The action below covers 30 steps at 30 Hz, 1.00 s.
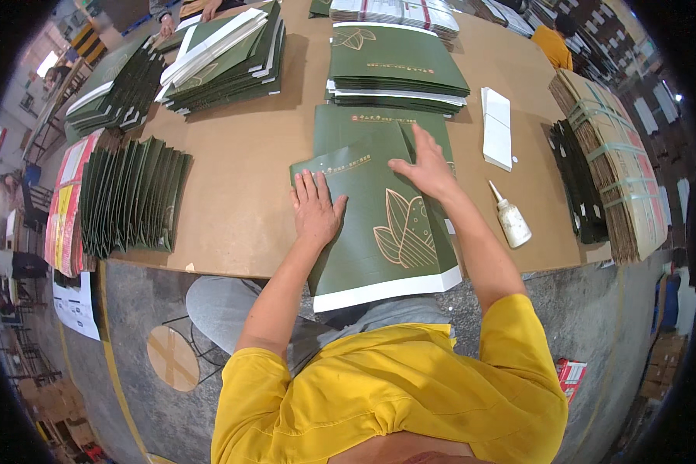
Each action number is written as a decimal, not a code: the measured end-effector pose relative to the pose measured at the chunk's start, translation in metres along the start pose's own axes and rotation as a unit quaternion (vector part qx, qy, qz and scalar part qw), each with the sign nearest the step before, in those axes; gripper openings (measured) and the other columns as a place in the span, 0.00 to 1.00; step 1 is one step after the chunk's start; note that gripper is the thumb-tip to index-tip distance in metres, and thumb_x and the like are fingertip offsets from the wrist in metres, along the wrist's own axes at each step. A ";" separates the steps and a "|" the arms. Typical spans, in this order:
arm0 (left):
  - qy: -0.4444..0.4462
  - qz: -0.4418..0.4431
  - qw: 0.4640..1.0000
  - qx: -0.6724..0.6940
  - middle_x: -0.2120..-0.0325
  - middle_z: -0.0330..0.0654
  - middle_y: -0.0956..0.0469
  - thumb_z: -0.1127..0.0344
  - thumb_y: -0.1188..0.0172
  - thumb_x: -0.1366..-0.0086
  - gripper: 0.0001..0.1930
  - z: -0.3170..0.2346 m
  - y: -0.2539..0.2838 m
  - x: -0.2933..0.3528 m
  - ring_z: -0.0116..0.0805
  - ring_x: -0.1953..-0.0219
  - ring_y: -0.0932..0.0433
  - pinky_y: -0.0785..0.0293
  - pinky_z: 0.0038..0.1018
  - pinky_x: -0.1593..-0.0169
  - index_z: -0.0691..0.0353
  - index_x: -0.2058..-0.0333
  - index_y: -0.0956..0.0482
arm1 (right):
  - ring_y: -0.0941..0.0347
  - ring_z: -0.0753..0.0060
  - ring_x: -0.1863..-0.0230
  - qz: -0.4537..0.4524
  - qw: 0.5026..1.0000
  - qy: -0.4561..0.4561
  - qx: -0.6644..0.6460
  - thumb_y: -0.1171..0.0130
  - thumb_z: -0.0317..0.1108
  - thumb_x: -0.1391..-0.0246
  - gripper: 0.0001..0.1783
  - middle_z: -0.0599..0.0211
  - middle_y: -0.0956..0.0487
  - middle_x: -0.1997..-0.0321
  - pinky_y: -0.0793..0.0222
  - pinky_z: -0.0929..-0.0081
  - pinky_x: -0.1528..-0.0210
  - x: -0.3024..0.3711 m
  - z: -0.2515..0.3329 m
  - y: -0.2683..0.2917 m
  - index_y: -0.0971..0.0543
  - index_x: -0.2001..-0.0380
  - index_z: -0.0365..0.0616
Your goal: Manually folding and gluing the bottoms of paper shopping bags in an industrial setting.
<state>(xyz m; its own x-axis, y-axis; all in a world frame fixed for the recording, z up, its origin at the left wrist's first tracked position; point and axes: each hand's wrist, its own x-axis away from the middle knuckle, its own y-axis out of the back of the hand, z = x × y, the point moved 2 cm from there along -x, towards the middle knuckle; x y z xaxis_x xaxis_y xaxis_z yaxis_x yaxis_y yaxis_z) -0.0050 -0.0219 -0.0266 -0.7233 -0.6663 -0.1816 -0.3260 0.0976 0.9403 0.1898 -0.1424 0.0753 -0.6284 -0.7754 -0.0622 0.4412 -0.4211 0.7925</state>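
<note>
A dark green paper bag (363, 224) with a gold leaf print lies before me at the table's near edge, its white-edged end overhanging toward my lap. My left hand (317, 207) is laid flat on its left side, fingers stretched out. At its upper right, my right hand (431, 166) has thumb and fingers spread beside a raised fold and grips nothing. Another green bag (336, 131) shows beneath the far end. To the right stands a white glue bottle (512, 220) with a pointed nozzle, and beyond it lies a stack of white paper strips (496, 127).
Stacked green bags (398, 62) sit straight ahead, more bags (224, 66) at the far left. Folded bags (135, 197) stand at the left edge. Strapped brown bundles (611, 162) line the right edge. Another person's hand (167, 25) shows at the far left; a stool (172, 357) is below.
</note>
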 end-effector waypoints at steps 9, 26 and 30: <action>-0.005 0.009 0.999 -0.031 0.36 0.62 0.53 0.43 0.55 0.35 0.39 0.007 -0.001 -0.002 0.57 0.32 0.58 0.60 0.50 0.34 0.70 0.37 0.48 | 0.48 0.41 0.35 0.015 0.994 -0.069 0.087 0.43 0.47 0.55 0.49 0.46 0.47 0.33 0.46 0.47 0.38 -0.018 -0.030 -0.026 0.53 0.35 0.37; 0.202 -0.019 0.953 0.224 0.57 0.62 0.28 0.52 0.50 0.35 0.23 0.053 0.047 -0.028 0.56 0.53 0.30 0.36 0.44 0.51 0.72 0.56 0.28 | 0.37 0.47 0.42 0.010 0.993 -0.110 0.047 0.49 0.60 0.51 0.39 0.45 0.33 0.43 0.39 0.54 0.43 -0.028 -0.046 -0.001 0.30 0.50 0.33; 0.178 -0.043 0.911 0.368 0.75 0.59 0.23 0.58 0.53 0.35 0.19 0.056 0.045 -0.056 0.55 0.70 0.23 0.30 0.43 0.63 0.72 0.71 0.23 | 0.29 0.44 0.50 0.034 0.989 -0.143 -0.007 0.51 0.60 0.49 0.34 0.44 0.24 0.54 0.34 0.55 0.47 -0.050 -0.055 0.008 0.23 0.60 0.34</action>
<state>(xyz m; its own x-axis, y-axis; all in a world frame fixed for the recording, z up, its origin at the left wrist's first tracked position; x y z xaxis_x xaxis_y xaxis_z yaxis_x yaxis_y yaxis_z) -0.0128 0.0613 0.0099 -0.4750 -0.8798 -0.0160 -0.7872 0.4167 0.4547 0.2596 -0.1329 0.0517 -0.7511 -0.6388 0.1665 0.4967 -0.3808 0.7799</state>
